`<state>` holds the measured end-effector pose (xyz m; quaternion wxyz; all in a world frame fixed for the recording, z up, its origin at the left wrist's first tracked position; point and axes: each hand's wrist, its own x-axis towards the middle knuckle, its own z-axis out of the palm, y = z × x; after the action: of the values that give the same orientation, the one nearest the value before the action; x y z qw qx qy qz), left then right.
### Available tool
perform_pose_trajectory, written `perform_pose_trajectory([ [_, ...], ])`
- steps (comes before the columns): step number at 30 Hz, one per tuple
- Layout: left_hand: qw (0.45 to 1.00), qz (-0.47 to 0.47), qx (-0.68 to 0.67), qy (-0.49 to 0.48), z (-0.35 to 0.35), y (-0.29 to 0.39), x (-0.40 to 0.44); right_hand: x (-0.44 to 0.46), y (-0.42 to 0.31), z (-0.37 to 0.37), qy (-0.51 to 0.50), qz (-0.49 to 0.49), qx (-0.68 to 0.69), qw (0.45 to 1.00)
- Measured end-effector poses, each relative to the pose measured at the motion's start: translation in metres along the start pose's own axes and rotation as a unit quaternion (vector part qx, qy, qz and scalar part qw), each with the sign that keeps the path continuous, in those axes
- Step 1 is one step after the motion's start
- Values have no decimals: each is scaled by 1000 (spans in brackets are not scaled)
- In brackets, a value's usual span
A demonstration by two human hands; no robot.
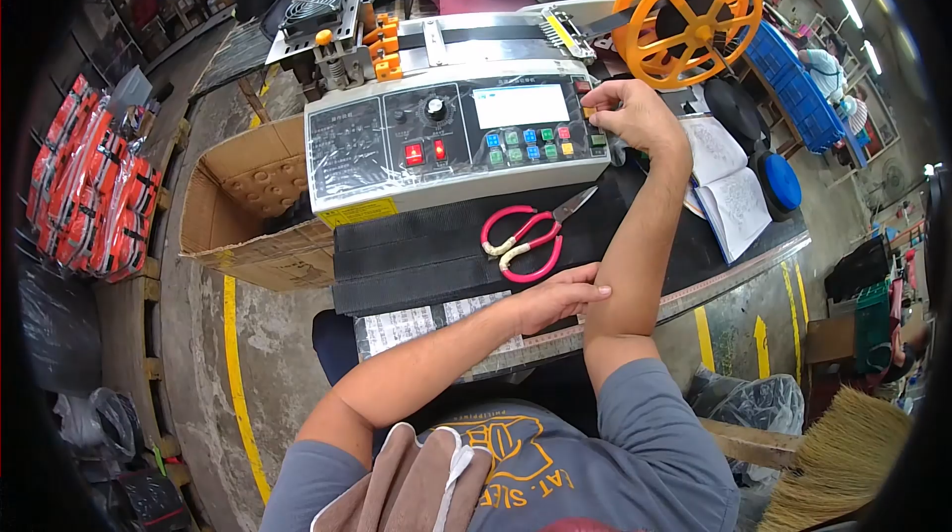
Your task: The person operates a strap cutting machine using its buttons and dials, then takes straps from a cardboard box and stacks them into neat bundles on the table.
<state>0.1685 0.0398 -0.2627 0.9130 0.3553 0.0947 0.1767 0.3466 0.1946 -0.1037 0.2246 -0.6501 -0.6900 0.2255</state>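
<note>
A machine (342,150) with a lit white screen (521,107) and coloured buttons stands on the bench. My right hand (630,116) is at the right end of its panel, fingertips bent together at a small yellow-orange part; whether they grip it is hard to see. My left hand (560,299) rests near my right forearm, its fingers stretched out and holding nothing. Between my left hand and the machine lie red-handled scissors (521,241) on black webbing (416,259). Behind the panel, an orange reel (689,18) carries black strap that leads into the machine.
An open cardboard box (263,254) stands left of the machine. To the right lie an open notebook (729,190) and a blue roll (780,183). Printed labels (397,331) and a measuring tape line the front edge. A straw broom (843,463) is at lower right.
</note>
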Motion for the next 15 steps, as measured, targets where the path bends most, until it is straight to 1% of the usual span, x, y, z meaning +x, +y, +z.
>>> perform_pose_trajectory([
  [7,1000,-3,-3,2,-2,-1,1,-1,-4,1,10,13,-1,1000],
  [10,1000,0,-3,-3,0,0,0,-3,-5,2,15,-6,26,1000],
  [15,1000,1,3,-4,-3,-1,1,-2,-2,2,11,-8,24,1000],
])
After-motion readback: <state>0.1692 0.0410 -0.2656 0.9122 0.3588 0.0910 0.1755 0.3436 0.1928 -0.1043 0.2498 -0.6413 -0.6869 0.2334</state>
